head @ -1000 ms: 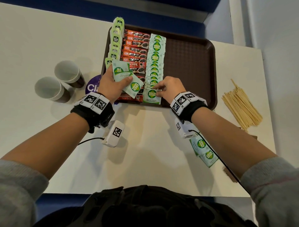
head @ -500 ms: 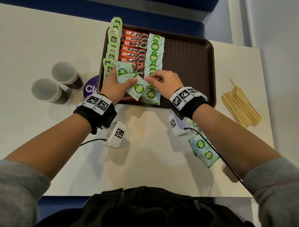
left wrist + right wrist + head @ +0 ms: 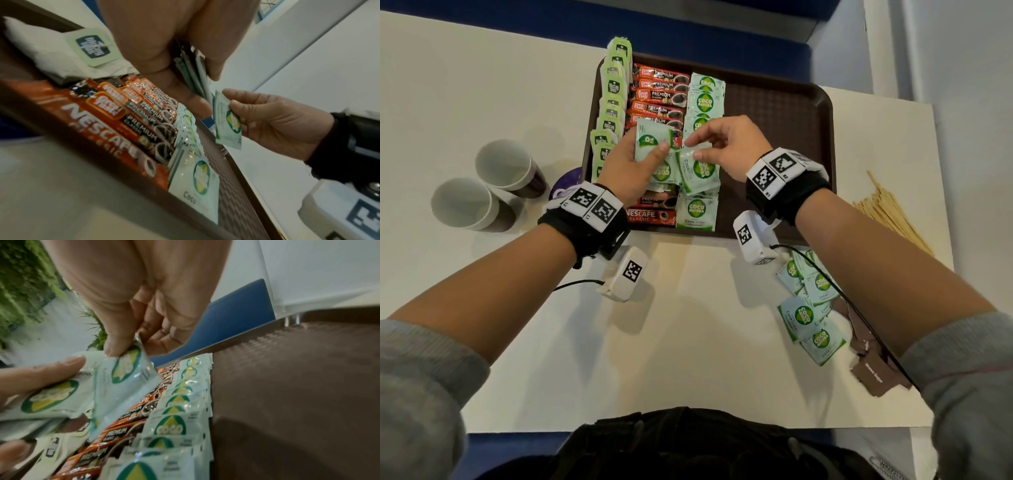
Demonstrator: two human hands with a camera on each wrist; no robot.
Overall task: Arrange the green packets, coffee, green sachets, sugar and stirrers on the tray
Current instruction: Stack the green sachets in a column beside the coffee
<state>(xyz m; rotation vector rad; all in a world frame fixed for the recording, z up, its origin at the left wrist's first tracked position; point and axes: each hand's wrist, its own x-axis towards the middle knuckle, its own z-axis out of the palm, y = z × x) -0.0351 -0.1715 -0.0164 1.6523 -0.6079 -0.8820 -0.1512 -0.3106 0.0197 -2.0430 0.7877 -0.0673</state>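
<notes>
One green sachet (image 3: 697,169) is pinched by the right hand (image 3: 726,145) from the stack gripped in the left hand (image 3: 626,168); placement below in the sachet row is called for next

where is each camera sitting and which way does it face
Head: worn high, looking down on the tray; both forearms, left hand and right hand show.
Left wrist: low beside the tray, looking along the left palm at its held sachet stack; the right hand is opposite.
Right wrist: looks along the right hand, whose thumb pinches one green sachet.
Shared: that pinched sachet and the coffee sticks appear in all three.
</notes>
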